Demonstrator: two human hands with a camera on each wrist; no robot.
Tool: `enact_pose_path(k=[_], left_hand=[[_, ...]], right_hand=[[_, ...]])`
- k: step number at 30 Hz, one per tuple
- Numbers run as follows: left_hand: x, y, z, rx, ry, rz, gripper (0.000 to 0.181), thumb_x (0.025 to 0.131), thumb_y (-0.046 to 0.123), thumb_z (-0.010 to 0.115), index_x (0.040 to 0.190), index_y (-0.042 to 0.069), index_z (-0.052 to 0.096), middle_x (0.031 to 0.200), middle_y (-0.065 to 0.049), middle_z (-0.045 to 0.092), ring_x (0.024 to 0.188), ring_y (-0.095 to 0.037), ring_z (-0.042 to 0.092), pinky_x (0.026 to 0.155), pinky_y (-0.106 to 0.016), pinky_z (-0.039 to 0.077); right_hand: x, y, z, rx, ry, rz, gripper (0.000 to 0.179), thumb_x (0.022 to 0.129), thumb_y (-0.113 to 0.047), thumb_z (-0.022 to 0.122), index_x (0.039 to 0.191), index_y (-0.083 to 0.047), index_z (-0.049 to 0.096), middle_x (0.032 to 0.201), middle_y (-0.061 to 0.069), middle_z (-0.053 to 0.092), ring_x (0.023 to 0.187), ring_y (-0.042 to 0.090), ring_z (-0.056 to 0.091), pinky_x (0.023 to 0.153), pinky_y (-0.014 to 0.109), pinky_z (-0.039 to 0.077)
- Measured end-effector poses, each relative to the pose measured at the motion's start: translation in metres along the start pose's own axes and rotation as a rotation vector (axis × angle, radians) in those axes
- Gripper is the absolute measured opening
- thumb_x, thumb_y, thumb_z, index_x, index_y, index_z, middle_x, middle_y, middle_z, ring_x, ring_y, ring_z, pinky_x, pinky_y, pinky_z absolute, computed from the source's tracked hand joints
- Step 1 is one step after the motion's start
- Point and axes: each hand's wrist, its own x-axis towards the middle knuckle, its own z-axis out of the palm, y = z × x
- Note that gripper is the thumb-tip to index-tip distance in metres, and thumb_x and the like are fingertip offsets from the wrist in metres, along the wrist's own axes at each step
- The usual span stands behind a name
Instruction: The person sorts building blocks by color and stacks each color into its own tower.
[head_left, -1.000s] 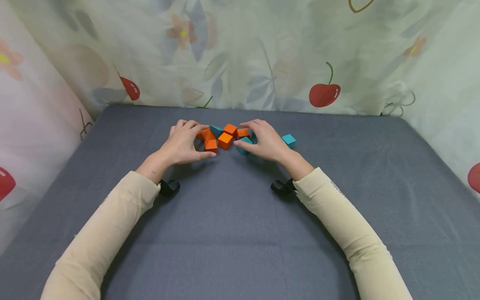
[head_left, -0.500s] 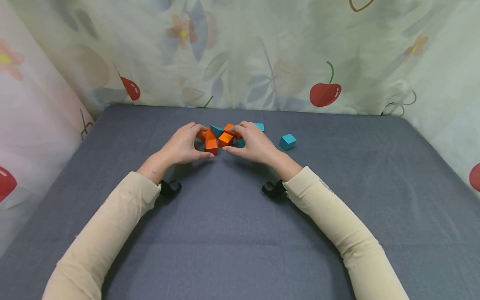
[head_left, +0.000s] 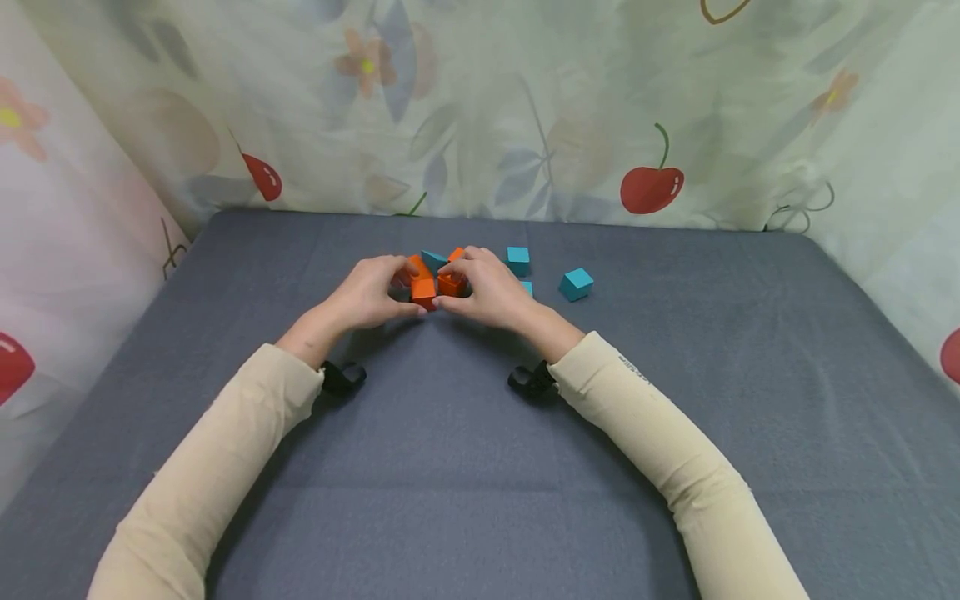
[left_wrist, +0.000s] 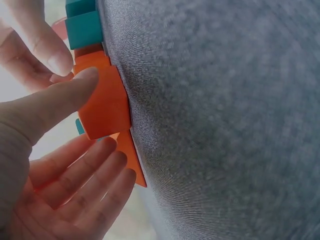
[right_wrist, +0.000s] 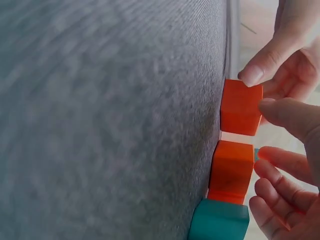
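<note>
Orange block (head_left: 423, 289) sits between left hand (head_left: 367, 293) and right hand (head_left: 489, 290), both half-spread, gripping nothing.

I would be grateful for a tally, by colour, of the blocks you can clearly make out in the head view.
Orange blocks: 4
Blue blocks: 4, one mostly covered by the right hand
Total: 8 in sight; the hands may hide others.
</note>
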Motion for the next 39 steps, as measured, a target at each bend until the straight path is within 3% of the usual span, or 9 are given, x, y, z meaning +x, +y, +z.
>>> enact_pose_path(k=[14,28,35,39], left_hand=[[-0.001,0.001,0.002,-0.019,0.015,-0.024,0.033,0.087,0.016,0.072,0.112,-0.003,0.061,0.104,-0.019,0.066,0.095,-0.030,0.062,0.087,-0.041,0.052],[-0.002,0.000,0.001,-0.047,0.015,-0.047,0.030,0.088,0.016,0.070,0.112,-0.002,0.063,0.107,-0.019,0.067,0.099,-0.030,0.063,0.090,-0.042,0.051],[-0.008,0.001,-0.006,-0.081,0.025,-0.068,0.032,0.087,0.018,0.072,0.111,0.000,0.064,0.110,-0.018,0.066,0.103,-0.031,0.063,0.091,-0.043,0.051],[-0.014,0.000,-0.010,-0.123,0.021,-0.077,0.033,0.086,0.018,0.073,0.111,0.000,0.064,0.112,-0.018,0.066,0.104,-0.030,0.063,0.091,-0.041,0.053]], right_hand=[[0.004,-0.005,0.005,0.012,-0.014,0.017,0.037,0.089,-0.028,0.070,0.122,-0.011,0.068,0.112,0.008,0.055,0.098,0.023,0.044,0.080,0.032,0.039],[0.005,-0.008,0.006,0.068,0.006,0.052,0.034,0.088,-0.028,0.071,0.118,-0.012,0.070,0.109,0.007,0.056,0.098,0.022,0.046,0.080,0.032,0.040],[0.004,-0.010,0.006,0.140,0.023,0.049,0.035,0.087,-0.027,0.072,0.117,-0.010,0.069,0.106,0.009,0.059,0.096,0.023,0.050,0.080,0.032,0.044],[0.003,-0.011,0.007,0.243,0.016,0.055,0.036,0.086,-0.023,0.073,0.118,-0.008,0.068,0.109,0.009,0.063,0.099,0.021,0.059,0.086,0.029,0.050]])
